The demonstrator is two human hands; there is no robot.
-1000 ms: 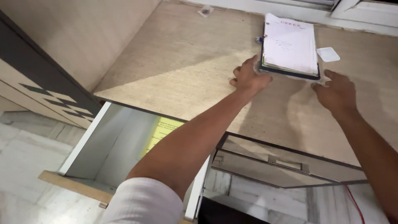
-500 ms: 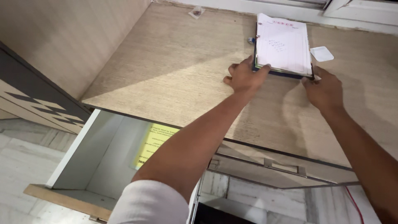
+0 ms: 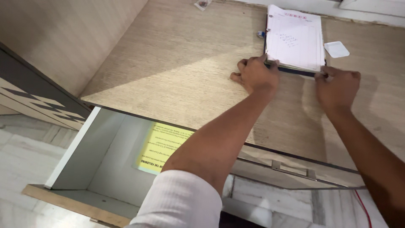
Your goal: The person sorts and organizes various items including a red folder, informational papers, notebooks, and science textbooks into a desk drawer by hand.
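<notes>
One camera only — worn on the head, looking steeply down and forward over the outstretched arms onto the desk top [image 3: 177,76], close above the open drawer [image 3: 114,160].

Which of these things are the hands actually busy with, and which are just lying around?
In hand:
- stack of papers, gripped at its near corners by the left hand and right hand

Lying about:
- small white square
- yellow sheet in the open drawer
- small wrapper

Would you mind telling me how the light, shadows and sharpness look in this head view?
Head view: a diagonal shadow splits the desk top, brighter at left; both hands, left and right, cast soft shadows; the paper stack looks sharp, the white sleeve soft.
</notes>
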